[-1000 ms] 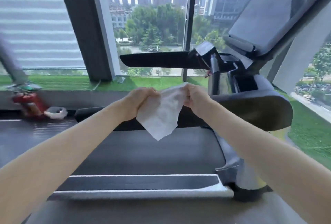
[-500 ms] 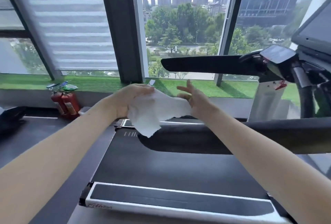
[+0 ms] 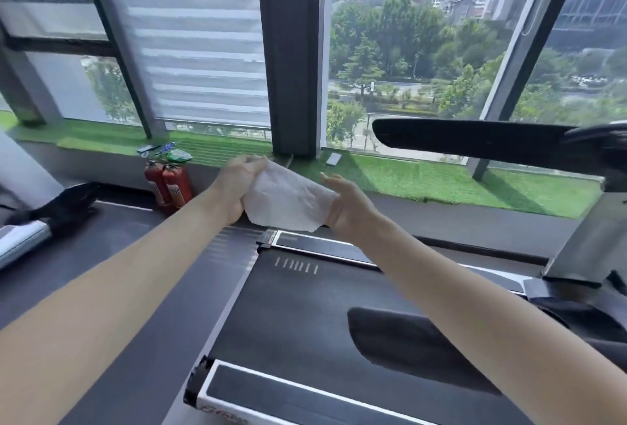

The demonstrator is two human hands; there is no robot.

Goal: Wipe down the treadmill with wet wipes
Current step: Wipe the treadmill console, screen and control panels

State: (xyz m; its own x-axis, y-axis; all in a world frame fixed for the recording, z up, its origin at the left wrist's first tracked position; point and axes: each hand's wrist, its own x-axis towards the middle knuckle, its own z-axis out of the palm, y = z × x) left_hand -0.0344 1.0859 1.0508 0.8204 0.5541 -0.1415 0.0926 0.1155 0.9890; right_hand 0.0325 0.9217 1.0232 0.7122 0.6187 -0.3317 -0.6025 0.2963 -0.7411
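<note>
so left hand (image 3: 237, 183) grips one end of the wipe (image 3: 288, 200), right hand (image 3: 346, 207) flat, released, touching the other end. limp, light, likely damp; bunch it first.

Reaches forward with both bare forearms, converging from the lower corners of the view toward its middle. Holds the left hand (image 3: 237, 183) raised, back of hand up, fingers curled round the left end of the wet wipe (image 3: 288, 200). Holds the right hand (image 3: 346, 207) near it at about the same height, palm turned toward the left hand, fingers (image 3: 327, 178) straight and slightly spread, palm touching the wipe's right end. Cannot make out the right thumb. Wrists roughly in line with forearms.
</note>
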